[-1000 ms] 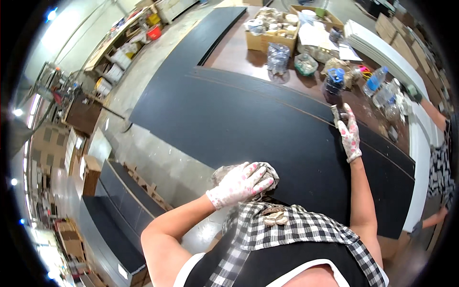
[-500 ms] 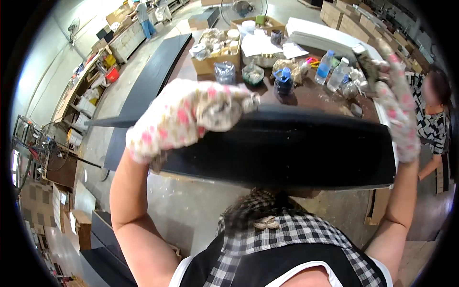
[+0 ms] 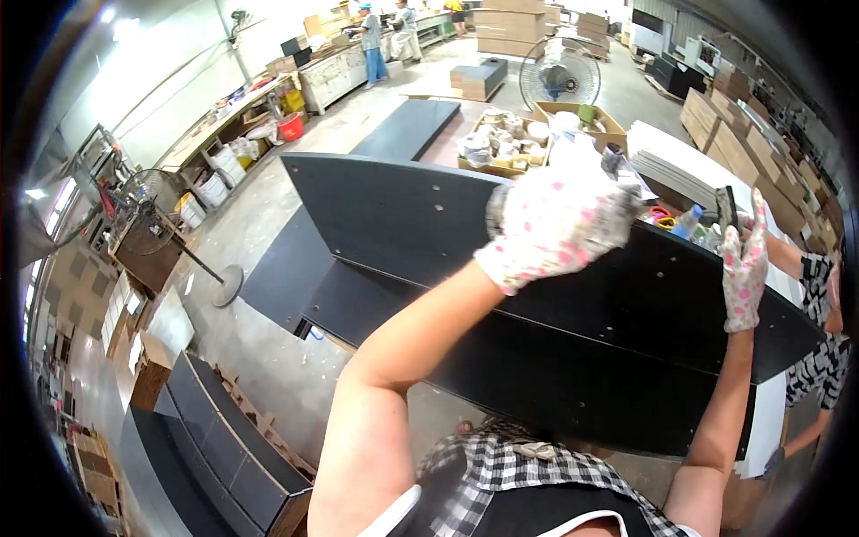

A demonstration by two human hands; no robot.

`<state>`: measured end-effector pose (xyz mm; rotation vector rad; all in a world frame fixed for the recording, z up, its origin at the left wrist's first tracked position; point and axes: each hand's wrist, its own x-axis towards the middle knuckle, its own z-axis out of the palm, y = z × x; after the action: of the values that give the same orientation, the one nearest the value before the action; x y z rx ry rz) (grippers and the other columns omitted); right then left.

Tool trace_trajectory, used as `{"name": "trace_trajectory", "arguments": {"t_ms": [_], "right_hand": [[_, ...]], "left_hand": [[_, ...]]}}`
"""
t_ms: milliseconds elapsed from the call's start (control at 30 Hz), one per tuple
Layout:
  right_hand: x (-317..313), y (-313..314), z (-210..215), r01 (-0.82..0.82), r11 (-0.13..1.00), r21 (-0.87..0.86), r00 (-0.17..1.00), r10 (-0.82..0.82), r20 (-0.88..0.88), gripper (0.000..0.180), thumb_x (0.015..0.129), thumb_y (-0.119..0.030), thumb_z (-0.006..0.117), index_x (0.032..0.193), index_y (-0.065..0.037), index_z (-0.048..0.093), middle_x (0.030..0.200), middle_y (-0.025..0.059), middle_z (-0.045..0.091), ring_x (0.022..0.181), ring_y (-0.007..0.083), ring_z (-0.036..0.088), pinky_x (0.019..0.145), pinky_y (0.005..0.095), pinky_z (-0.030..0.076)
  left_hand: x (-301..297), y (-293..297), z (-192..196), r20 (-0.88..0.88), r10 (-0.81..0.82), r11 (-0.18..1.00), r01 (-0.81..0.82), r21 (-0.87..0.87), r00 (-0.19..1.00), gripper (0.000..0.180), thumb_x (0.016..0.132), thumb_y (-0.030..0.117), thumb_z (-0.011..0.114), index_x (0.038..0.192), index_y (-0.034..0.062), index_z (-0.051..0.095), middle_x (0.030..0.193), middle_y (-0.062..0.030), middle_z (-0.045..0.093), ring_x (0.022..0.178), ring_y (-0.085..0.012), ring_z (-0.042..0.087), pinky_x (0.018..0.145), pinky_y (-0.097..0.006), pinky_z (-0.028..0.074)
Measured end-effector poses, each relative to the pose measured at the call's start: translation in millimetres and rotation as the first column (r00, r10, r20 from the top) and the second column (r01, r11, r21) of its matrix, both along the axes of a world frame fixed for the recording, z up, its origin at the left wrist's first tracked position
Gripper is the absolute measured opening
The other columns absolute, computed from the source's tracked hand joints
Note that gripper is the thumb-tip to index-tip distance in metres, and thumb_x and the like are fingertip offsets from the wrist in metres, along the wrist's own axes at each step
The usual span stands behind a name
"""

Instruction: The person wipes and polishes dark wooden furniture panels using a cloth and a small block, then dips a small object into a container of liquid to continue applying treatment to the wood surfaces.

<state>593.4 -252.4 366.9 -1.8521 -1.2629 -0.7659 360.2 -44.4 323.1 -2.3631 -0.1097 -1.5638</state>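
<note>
A long black panel (image 3: 420, 210) with small holes stands tilted on edge across the middle. Along its lower edge it meets a second long black panel (image 3: 573, 380), nearer to me. My left hand (image 3: 564, 219), in a white glove with pink flowers, is closed at the standing panel's top edge. A greyish crumpled rag (image 3: 617, 215) shows around its fingers, blurred by motion. My right hand (image 3: 745, 268), in a matching glove, is by the panel's right end, fingers stretched upward and apart. Beside it is a dark narrow thing (image 3: 727, 208) whose kind I cannot make out.
Behind the panel are a carton of small items (image 3: 506, 148), bottles (image 3: 687, 220) and stacked white boards (image 3: 684, 157). A co-worker (image 3: 819, 358) stands at the right, one arm reaching toward my right hand. A standing fan (image 3: 228, 285) is left; black panels (image 3: 219, 438) lie lower left.
The view has shifted left and up. The black panel now stands tilted up, with the second panel showing below it. My left hand has moved right along the top edge with the rag.
</note>
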Motion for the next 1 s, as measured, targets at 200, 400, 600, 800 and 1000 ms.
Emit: {"name": "trace_trajectory", "arguments": {"t_ms": [200,400,600,800,1000], "right_hand": [[24.7,-9.3,-5.8,0.080,0.996,-0.034,0.996,-0.081,-0.030,0.058,0.096,-0.018,0.054,0.149,-0.005,0.033,0.140,0.0182,0.049,0.123,0.0245,0.053,0.102,0.0339,0.040],[11.1,1.5,-2.5,0.115,0.992,-0.051,0.985,-0.121,-0.122,0.063,0.091,-0.017,0.054,0.150,-0.012,0.034,0.111,0.0127,0.060,0.093,0.0203,0.057,0.088,0.0331,0.046],[13.5,5.5,1.9,0.218,0.976,0.000,0.972,-0.217,-0.094,0.063,0.090,-0.028,0.058,0.148,-0.015,0.037,0.119,0.0176,0.062,0.097,0.0286,0.062,0.090,0.0387,0.047],[-0.1,25.0,4.1,0.205,0.978,-0.025,0.969,-0.206,-0.138,0.039,0.089,-0.038,0.063,0.104,-0.002,0.060,0.088,0.0163,0.067,0.080,0.0297,0.066,0.075,0.0419,0.052],[13.5,21.6,-6.2,-0.065,0.950,0.306,0.987,0.106,-0.121,0.059,0.087,-0.020,0.069,0.138,-0.005,0.043,0.096,0.0063,0.062,0.074,0.0160,0.061,0.070,0.0335,0.051]], "left_hand": [[-130.9,130.6,-18.7,-0.017,0.267,0.939,-0.264,-0.220,0.964,0.016,0.080,0.026,0.066,0.092,0.0154,0.072,0.070,-0.0074,0.065,0.063,-0.0269,0.062,0.057,-0.041,0.047],[-285.6,286.5,-46.0,0.302,0.312,0.806,-0.083,-0.586,0.901,0.017,0.093,0.013,0.058,0.102,0.0038,0.069,0.095,-0.0106,0.071,0.083,-0.0221,0.067,0.077,-0.034,0.052],[-265.5,243.0,-40.0,0.524,0.151,0.769,0.234,-0.595,0.838,0.020,0.095,0.010,0.056,0.111,0.0025,0.066,0.101,-0.0092,0.068,0.092,-0.0176,0.063,0.080,-0.028,0.050],[-100.7,105.9,-0.4,-0.114,0.275,0.917,-0.296,-0.267,0.955,0.020,0.080,0.024,0.067,0.095,0.0117,0.068,0.084,-0.0098,0.065,0.084,-0.0301,0.062,0.079,-0.043,0.047],[54.0,-38.5,19.7,-0.330,0.014,0.970,-0.092,-0.224,0.944,0.041,0.082,0.030,0.070,0.115,0.0085,0.062,0.101,-0.0170,0.064,0.093,-0.0341,0.062,0.077,-0.046,0.048]]}}
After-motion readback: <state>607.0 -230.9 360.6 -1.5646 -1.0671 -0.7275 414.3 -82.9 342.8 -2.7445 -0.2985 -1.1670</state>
